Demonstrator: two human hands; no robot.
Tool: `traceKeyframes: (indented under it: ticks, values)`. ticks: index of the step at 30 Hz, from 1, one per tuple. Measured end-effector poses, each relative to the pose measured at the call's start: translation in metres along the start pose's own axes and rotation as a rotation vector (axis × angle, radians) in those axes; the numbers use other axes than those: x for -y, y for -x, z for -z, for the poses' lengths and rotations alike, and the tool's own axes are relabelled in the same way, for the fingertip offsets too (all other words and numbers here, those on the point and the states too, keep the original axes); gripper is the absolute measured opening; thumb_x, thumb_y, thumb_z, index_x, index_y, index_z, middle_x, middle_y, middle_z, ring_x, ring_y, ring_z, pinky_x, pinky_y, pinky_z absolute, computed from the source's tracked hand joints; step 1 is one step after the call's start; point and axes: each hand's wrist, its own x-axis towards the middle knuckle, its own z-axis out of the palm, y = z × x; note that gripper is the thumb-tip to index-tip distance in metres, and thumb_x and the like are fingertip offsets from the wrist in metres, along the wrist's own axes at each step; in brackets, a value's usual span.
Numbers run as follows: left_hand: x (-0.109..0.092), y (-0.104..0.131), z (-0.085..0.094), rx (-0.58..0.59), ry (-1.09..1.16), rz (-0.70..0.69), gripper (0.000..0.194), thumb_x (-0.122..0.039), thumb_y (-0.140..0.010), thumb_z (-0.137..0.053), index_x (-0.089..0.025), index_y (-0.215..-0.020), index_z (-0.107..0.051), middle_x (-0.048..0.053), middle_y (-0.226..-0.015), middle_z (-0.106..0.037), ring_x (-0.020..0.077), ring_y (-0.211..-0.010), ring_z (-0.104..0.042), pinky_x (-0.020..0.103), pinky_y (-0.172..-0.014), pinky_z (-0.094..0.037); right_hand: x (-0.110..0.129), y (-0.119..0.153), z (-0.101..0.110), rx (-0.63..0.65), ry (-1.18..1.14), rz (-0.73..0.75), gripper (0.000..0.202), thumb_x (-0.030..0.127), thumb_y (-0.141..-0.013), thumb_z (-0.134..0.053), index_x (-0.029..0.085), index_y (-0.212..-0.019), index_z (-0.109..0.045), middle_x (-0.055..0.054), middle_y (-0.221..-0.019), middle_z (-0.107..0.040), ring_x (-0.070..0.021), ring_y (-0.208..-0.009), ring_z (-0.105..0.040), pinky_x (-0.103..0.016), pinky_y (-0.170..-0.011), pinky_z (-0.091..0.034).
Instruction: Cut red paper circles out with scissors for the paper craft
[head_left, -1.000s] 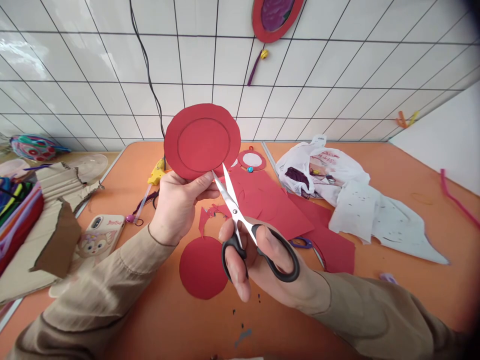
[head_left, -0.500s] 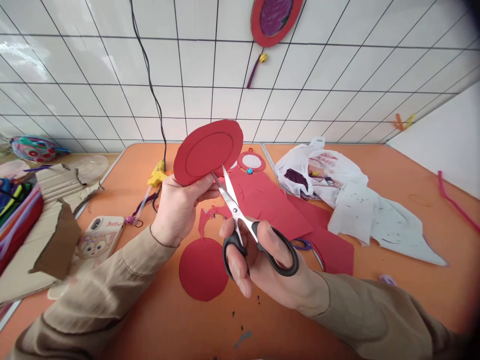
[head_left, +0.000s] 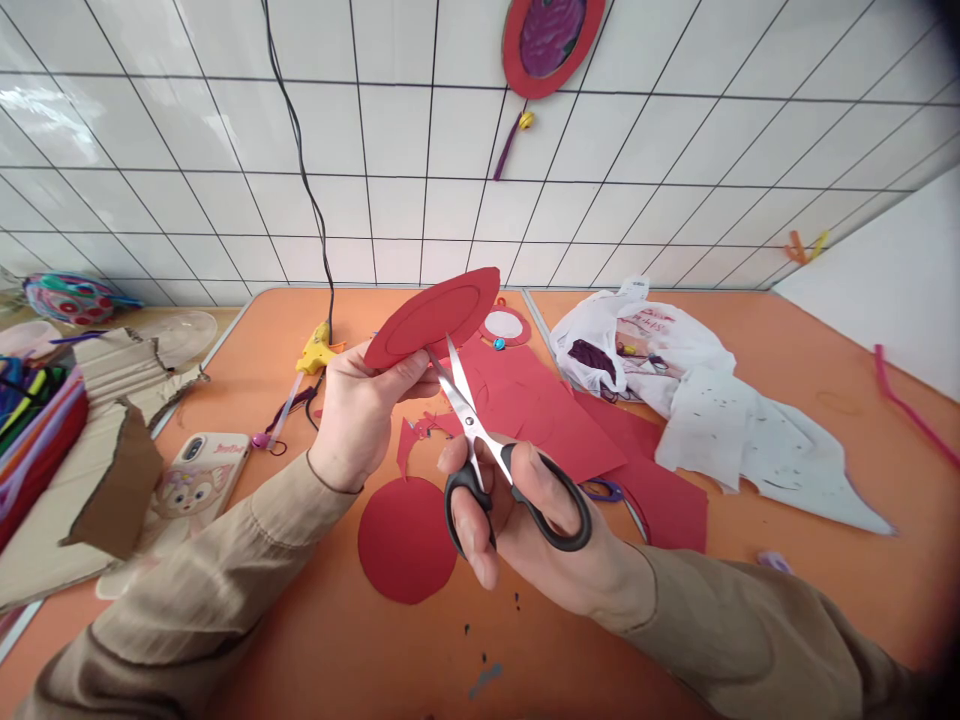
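Between the thumb and fingers of my left hand (head_left: 364,400) is a red paper disc (head_left: 431,315), tilted, with a smaller circle drawn on its face. My right hand (head_left: 525,510) holds black-handled scissors (head_left: 471,421), fingers through the loops and the blades parted. The blade tips are at the disc's near edge, close to my left thumb; whether they touch the paper I cannot tell. Below the hands, a second red disc (head_left: 409,540) lies flat on the orange table (head_left: 337,640). Behind the scissors are red paper sheets (head_left: 525,410).
At left are a phone (head_left: 199,480), torn cardboard (head_left: 112,480) and a yellow glue gun (head_left: 316,348). A white plastic bag (head_left: 675,330) and white sheets (head_left: 795,450) lie at right. Purple-handled scissors (head_left: 604,490) are partly under my right hand's side. A red-framed ornament (head_left: 514,95) hangs on the tiled wall.
The red disc in my left hand has tipped flatter, its far edge lower and its face seen more edge-on. The scissors stay nearly still, with their blades parted.
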Motion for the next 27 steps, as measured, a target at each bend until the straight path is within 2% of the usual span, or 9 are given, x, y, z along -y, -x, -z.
traceKeyframes:
  ticks: [6,12,18,23,27]
  values:
    - [0.0007,-0.0001,0.0012,-0.004,-0.034,-0.009,0.009,-0.02,-0.069,-0.077,-0.017,-0.078,-0.075,0.003,-0.074,-0.074,0.0174,-0.067,-0.069,0.03,-0.065,-0.059,-0.0004,-0.0005,0.0007,0.009,0.004,0.006,0.041,0.056,-0.09,-0.051,0.017,-0.097,-0.06,0.0,-0.065,-0.059,-0.0085,-0.046,-0.052,-0.024,-0.054,-0.044]
    - [-0.0007,-0.0002,0.0012,0.001,-0.035,-0.014,0.005,-0.018,-0.07,-0.076,-0.017,-0.074,-0.074,0.003,-0.073,-0.074,0.0176,-0.067,-0.069,0.03,-0.064,-0.059,-0.0012,-0.0008,0.0013,0.033,0.012,0.043,0.037,0.053,-0.092,-0.05,0.017,-0.093,-0.061,0.0,-0.066,-0.058,-0.0078,-0.046,-0.05,-0.024,-0.054,-0.043]
    - [-0.0029,0.0001,0.0002,0.035,0.01,0.023,0.004,-0.017,-0.072,-0.075,-0.016,-0.076,-0.073,0.003,-0.077,-0.074,0.0167,-0.07,-0.069,0.03,-0.066,-0.06,-0.0016,-0.0017,0.0028,-0.015,0.063,0.038,0.037,0.053,-0.091,-0.051,0.017,-0.093,-0.059,0.0,-0.065,-0.057,-0.009,-0.046,-0.051,-0.024,-0.051,-0.04]
    - [-0.0062,0.0012,-0.0022,0.07,0.089,0.093,0.009,-0.024,-0.078,-0.072,-0.018,-0.085,-0.073,0.002,-0.085,-0.075,0.0184,-0.075,-0.071,0.029,-0.067,-0.058,-0.0024,-0.0039,0.0049,-0.056,0.193,0.039,0.039,0.053,-0.09,-0.053,0.015,-0.094,-0.058,0.0,-0.065,-0.059,-0.0101,-0.047,-0.054,-0.025,-0.051,-0.035]
    - [-0.0047,0.001,-0.0022,0.0,0.123,0.13,0.012,-0.028,-0.076,-0.073,-0.017,-0.082,-0.072,0.004,-0.082,-0.076,0.0197,-0.071,-0.072,0.029,-0.067,-0.057,-0.0012,-0.0049,0.0031,-0.077,0.23,0.028,0.038,0.053,-0.089,-0.055,0.015,-0.094,-0.058,0.0,-0.066,-0.06,-0.0099,-0.049,-0.054,-0.026,-0.053,-0.036]
